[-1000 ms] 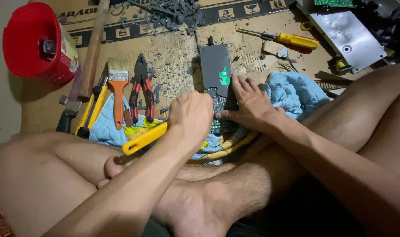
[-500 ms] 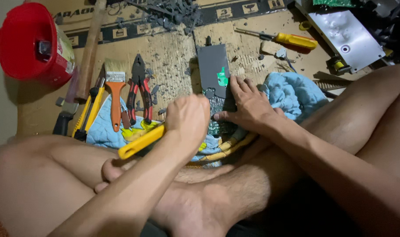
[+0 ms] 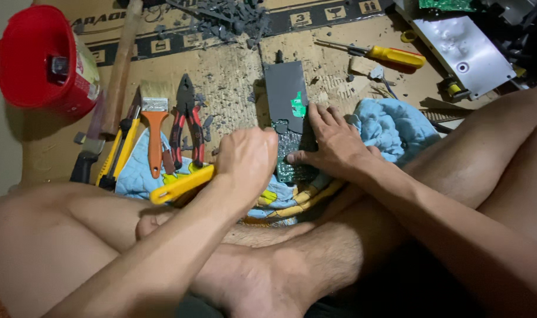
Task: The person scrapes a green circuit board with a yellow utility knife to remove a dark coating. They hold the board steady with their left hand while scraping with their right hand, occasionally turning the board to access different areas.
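Left hand (image 3: 248, 162) fisted, right hand (image 3: 333, 144) flat.

Pliers (image 3: 187, 121) right of brush (image 3: 154, 126)

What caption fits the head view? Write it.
Left hand grips a yellow-handled tool while right hand steadies a dark circuit board.

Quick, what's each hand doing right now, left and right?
Left hand: closed around a yellow-handled tool.
Right hand: open, fingers pressed flat on the dark circuit board.
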